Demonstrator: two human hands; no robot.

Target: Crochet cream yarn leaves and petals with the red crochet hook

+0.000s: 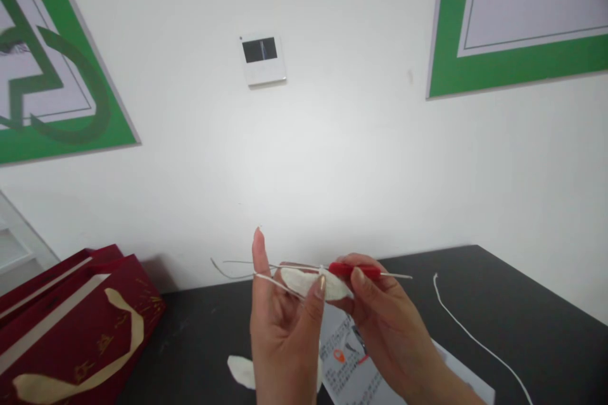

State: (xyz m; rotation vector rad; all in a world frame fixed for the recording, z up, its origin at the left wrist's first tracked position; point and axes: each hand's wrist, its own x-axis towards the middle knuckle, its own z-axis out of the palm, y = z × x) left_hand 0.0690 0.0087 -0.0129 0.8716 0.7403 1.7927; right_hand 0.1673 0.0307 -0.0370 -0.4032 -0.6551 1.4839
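Above the dark table, my left hand [287, 323] pinches a white leaf-shaped piece [299, 281] under its thumb, index finger pointing up. A white cord [275, 281] passes around that index finger and runs to the piece. Thin loose strands stick out to the left of the finger. My right hand [384, 316] grips a slim red handle [368, 271] between thumb and fingers, close against the right end of the white piece. A thin pale length extends right from the handle; whether it is a shaft or cord I cannot tell. The handle's left tip meets the cord.
On the dark table [199, 335], dark red gift bags [71, 335] with a cream ribbon stand at the left. A printed sheet [344, 354] and another white piece [241, 371] lie below my hands. Loose white cord [470, 334] trails at the right. A white wall rises behind.
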